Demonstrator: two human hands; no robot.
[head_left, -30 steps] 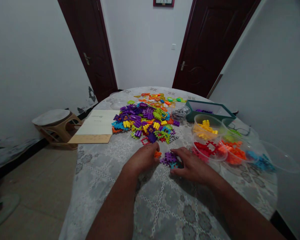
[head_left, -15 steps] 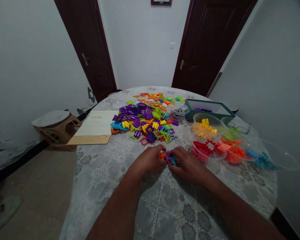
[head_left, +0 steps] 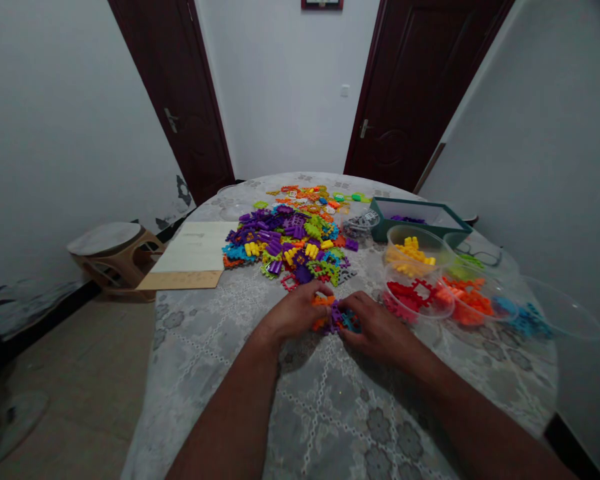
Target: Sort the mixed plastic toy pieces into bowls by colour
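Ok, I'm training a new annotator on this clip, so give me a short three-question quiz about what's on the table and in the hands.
1. True or false: both hands touch the same small cluster of pieces.
2. Which colour fills the clear bowl nearest the right hand? A yellow, B red, C green.
3. What flat thing lies at the table's left edge?

Key
1. True: the left hand and right hand meet on the orange, purple and blue cluster.
2. B: the red bowl; the yellow bowl sits behind it.
3. A cardboard sheet, beside the mixed pile on the table.
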